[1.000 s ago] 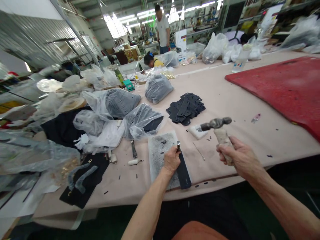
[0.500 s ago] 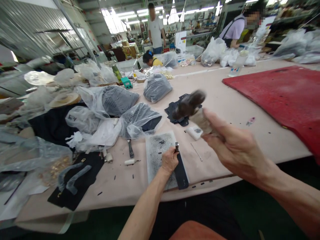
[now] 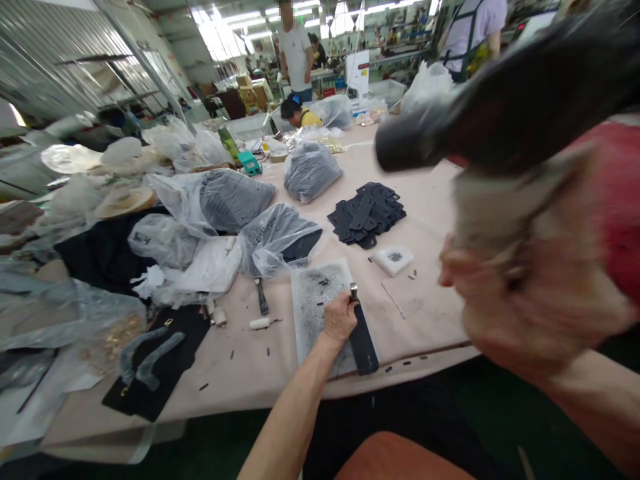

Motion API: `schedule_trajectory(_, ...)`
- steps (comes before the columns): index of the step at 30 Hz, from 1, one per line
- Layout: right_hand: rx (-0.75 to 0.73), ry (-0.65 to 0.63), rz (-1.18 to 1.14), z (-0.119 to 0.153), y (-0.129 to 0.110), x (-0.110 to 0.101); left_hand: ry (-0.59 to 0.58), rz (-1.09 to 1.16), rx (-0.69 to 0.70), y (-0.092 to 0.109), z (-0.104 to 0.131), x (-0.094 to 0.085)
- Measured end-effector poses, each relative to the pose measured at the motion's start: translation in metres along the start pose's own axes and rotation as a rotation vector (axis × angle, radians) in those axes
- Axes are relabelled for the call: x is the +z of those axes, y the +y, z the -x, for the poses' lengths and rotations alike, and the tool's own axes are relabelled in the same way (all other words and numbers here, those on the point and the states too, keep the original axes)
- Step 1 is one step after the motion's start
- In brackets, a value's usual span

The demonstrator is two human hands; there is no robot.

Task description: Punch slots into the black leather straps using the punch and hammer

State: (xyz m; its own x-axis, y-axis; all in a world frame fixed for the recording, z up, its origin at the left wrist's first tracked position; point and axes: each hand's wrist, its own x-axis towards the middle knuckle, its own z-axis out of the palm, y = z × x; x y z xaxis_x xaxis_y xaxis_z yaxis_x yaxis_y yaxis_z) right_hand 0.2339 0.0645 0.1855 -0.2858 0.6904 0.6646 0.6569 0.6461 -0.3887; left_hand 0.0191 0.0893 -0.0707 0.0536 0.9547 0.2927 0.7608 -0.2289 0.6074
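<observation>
Black strip lies along the speckled board's right side, the board probably shielding the tabletop. The left hand's grip encloses a metal tool, apparently steadying it upright; the right hand's grip clasps a raised hammer, leaving the tool's top exposed.

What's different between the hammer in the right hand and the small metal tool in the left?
The hammer is held up in the near foreground; the metal tool is low, over the white board. The hammer is blurred, with a dark head and pale handle; the metal tool is clearer, only its shiny top showing above the left hand. Both are held, the hammer by the right hand.
</observation>
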Motion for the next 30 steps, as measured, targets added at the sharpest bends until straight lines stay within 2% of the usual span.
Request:
schedule_trajectory(2,-0.083,-0.189,0.041,0.019,0.009,0.018,-0.003,-0.010,0.007,0.000,-0.001,0.000)
schedule_trajectory(4,-0.041,-0.424,0.067,0.036,0.024,0.030,-0.013,-0.007,0.018,0.000,-0.001,0.000)
schedule_trajectory(5,0.022,-0.506,0.064,0.043,0.032,0.032,-0.014,-0.002,0.018,0.001,-0.002,0.000)
schedule_trajectory(7,0.213,-0.573,0.023,0.053,0.050,0.030,-0.015,0.016,0.007,0.002,-0.002,-0.001)
schedule_trajectory(10,0.640,-0.534,-0.151,0.075,0.080,0.025,-0.021,0.035,-0.025,0.004,-0.002,-0.003)
schedule_trajectory(12,0.944,-0.430,-0.308,0.101,0.105,0.028,-0.034,0.047,-0.035,0.004,-0.002,-0.004)
schedule_trajectory(14,1.147,-0.303,-0.420,0.130,0.131,0.035,-0.043,0.060,-0.035,0.004,-0.002,-0.004)
schedule_trajectory(17,1.278,-0.238,-0.311,0.166,0.166,0.045,-0.046,0.078,-0.040,0.003,-0.002,-0.004)
schedule_trajectory(19,1.203,-0.294,-0.016,0.174,0.177,0.051,-0.050,0.084,-0.049,0.001,-0.003,-0.002)
schedule_trajectory(21,0.993,-0.331,0.305,0.170,0.174,0.061,-0.047,0.085,-0.051,-0.001,-0.003,-0.001)
schedule_trajectory(23,0.799,-0.336,0.417,0.158,0.154,0.078,-0.034,0.092,-0.041,-0.002,-0.004,0.000)
schedule_trajectory(25,0.744,-0.384,0.253,0.144,0.121,0.104,-0.026,0.103,-0.031,-0.002,-0.003,0.000)
schedule_trajectory(27,0.796,-0.523,-0.023,0.134,0.083,0.135,-0.024,0.106,-0.030,-0.001,-0.003,-0.001)
schedule_trajectory(30,0.826,-0.651,-0.072,0.130,0.038,0.174,-0.029,0.118,-0.052,0.000,-0.003,-0.001)
